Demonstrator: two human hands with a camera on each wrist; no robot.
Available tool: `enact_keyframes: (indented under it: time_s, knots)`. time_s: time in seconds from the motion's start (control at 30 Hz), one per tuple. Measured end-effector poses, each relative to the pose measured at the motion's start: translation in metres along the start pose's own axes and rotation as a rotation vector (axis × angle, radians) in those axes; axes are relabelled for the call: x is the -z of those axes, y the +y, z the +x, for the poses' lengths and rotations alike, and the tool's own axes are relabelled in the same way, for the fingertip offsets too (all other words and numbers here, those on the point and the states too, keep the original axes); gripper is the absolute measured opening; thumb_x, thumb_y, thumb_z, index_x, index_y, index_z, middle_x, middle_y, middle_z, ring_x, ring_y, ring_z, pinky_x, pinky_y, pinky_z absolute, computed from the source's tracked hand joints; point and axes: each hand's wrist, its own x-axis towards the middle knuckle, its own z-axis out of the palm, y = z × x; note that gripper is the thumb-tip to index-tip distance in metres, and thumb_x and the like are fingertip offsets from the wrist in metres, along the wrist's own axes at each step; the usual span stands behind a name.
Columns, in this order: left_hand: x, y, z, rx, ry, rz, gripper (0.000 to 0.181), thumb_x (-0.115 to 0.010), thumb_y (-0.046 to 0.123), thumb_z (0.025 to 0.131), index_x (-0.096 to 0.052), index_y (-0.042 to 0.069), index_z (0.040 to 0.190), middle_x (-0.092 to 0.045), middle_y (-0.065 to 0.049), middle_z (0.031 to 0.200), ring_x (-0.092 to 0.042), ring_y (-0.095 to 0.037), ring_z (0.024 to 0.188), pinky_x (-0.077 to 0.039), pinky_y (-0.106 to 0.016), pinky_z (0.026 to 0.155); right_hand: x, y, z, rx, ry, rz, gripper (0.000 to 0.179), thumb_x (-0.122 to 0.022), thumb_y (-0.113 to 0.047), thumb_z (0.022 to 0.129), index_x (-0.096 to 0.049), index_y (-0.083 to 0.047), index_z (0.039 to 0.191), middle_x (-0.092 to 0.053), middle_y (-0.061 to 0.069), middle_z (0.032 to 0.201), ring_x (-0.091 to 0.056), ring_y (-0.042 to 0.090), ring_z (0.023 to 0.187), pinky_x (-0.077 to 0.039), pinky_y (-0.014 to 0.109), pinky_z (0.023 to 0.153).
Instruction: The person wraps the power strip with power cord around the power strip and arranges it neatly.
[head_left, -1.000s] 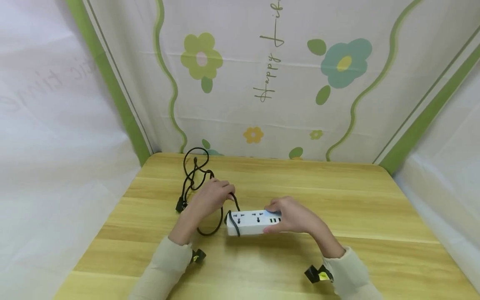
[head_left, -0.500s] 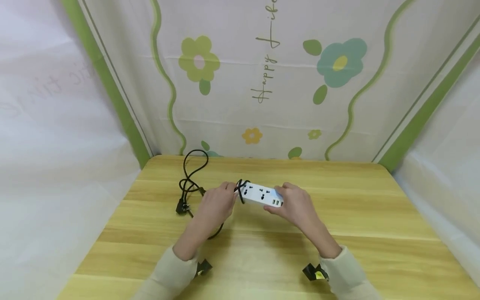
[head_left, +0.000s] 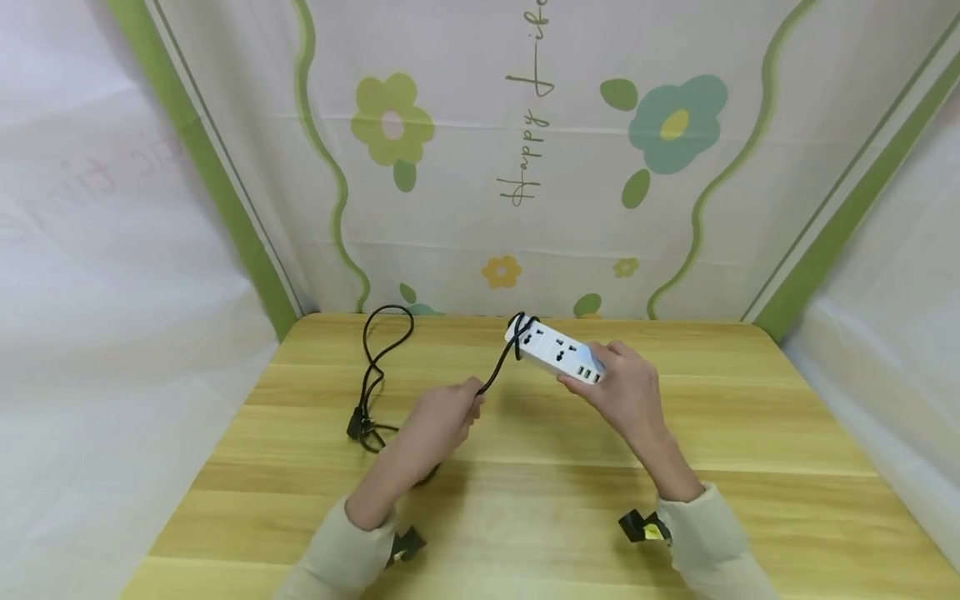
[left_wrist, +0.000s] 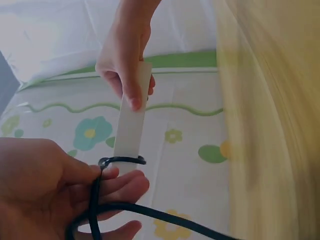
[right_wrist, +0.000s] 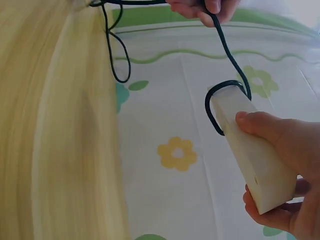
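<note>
A white power strip with sockets and USB ports is held up at a slant over the table in the head view. My right hand grips its right end, thumb on one side and fingers on the other. Around the strip's far left end the black cord makes a turn, then runs down to my left hand, which pinches it. In the left wrist view the cord passes over the left hand's curled fingers. The right wrist view shows the strip with the loop round its tip.
Slack cord lies in loops at the left of the wooden table, with a black plug beside it. A white flowered curtain stands behind the table's back edge.
The power strip has risen away from the table and moved back and right, tilting. My left hand first came up to the strip's end, then drew away along the cord.
</note>
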Motion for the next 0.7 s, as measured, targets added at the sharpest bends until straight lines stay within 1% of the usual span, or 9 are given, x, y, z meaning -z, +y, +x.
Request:
enact_keyframes:
  time_s: [0.1,0.2,0.23,0.27,0.33,0.43,0.53,0.63,0.7]
  knots:
    - [-0.005,0.003,-0.001,-0.002,-0.111,-0.164,0.014,-0.052,0.013,0.104,-0.062,0.005,0.097,-0.065,0.002,0.071,-0.058,-0.005,0.058,-0.046,-0.016,0.053,0.006,0.013,0.003,-0.066,0.015,0.009,0.06,-0.088,-0.039,0.072,-0.072,0.008,0.105,-0.07,0.026,0.089,-0.065,0.033,0.066,-0.052,0.04,0.053]
    - [-0.014,0.005,-0.003,0.001,-0.249,-0.296,0.019,-0.046,0.018,0.107,-0.058,0.008,0.096,-0.058,0.004,0.065,-0.049,-0.002,0.052,-0.044,-0.015,0.052,0.015,0.025,0.005,-0.192,0.035,0.039,0.058,-0.087,-0.038,0.074,-0.072,0.007,0.107,-0.071,0.029,0.092,-0.065,0.036,0.067,-0.049,0.038,0.055]
    - [-0.018,0.005,-0.003,-0.001,-0.278,-0.329,0.02,-0.045,0.018,0.107,-0.057,0.009,0.095,-0.056,0.005,0.064,-0.047,0.0,0.052,-0.043,-0.015,0.053,0.019,0.03,0.005,-0.232,0.038,0.056,0.058,-0.087,-0.037,0.073,-0.072,0.006,0.108,-0.071,0.028,0.093,-0.064,0.036,0.067,-0.046,0.037,0.054]
    - [-0.022,0.005,-0.003,0.005,-0.294,-0.357,0.02,-0.044,0.02,0.108,-0.055,0.01,0.095,-0.054,0.006,0.064,-0.045,0.0,0.051,-0.042,-0.015,0.052,0.022,0.033,0.006,-0.265,0.039,0.084,0.059,-0.088,-0.037,0.073,-0.072,0.006,0.11,-0.072,0.028,0.094,-0.065,0.036,0.068,-0.044,0.035,0.055]
    - [-0.028,0.003,-0.001,0.01,-0.288,-0.387,0.019,-0.045,0.02,0.107,-0.055,0.011,0.093,-0.051,0.005,0.064,-0.041,-0.001,0.051,-0.039,-0.017,0.052,0.028,0.038,0.006,-0.31,0.007,0.139,0.061,-0.087,-0.04,0.074,-0.072,0.004,0.113,-0.073,0.027,0.098,-0.065,0.035,0.071,-0.042,0.031,0.056]
    - [-0.036,-0.002,0.003,0.027,-0.291,-0.472,0.018,-0.05,0.017,0.105,-0.06,0.009,0.092,-0.062,0.003,0.072,-0.051,-0.003,0.056,-0.042,-0.017,0.052,0.034,0.041,0.008,-0.353,-0.061,0.216,0.067,-0.084,-0.047,0.077,-0.07,0.003,0.118,-0.072,0.027,0.105,-0.066,0.035,0.077,-0.045,0.028,0.056]
    - [-0.044,-0.008,0.004,0.024,-0.336,-0.554,0.018,-0.055,0.015,0.103,-0.066,0.003,0.093,-0.07,-0.004,0.079,-0.062,-0.015,0.055,-0.048,-0.019,0.049,0.04,0.041,0.008,-0.412,-0.119,0.298,0.069,-0.082,-0.051,0.078,-0.069,0.001,0.122,-0.071,0.027,0.112,-0.065,0.034,0.082,-0.048,0.027,0.057]
    - [-0.052,-0.014,0.004,0.048,-0.382,-0.613,0.019,-0.056,0.013,0.102,-0.068,0.0,0.094,-0.072,-0.005,0.081,-0.067,-0.025,0.056,-0.053,-0.023,0.049,0.045,0.039,0.008,-0.452,-0.155,0.391,0.066,-0.082,-0.048,0.079,-0.069,-0.001,0.123,-0.07,0.026,0.114,-0.063,0.031,0.083,-0.05,0.027,0.056]
    - [-0.056,-0.017,0.005,0.09,-0.396,-0.628,0.02,-0.055,0.014,0.103,-0.068,0.0,0.095,-0.071,-0.005,0.08,-0.067,-0.026,0.057,-0.053,-0.025,0.049,0.048,0.037,0.009,-0.467,-0.184,0.458,0.063,-0.082,-0.046,0.08,-0.069,-0.003,0.124,-0.07,0.024,0.115,-0.062,0.025,0.083,-0.052,0.026,0.058]
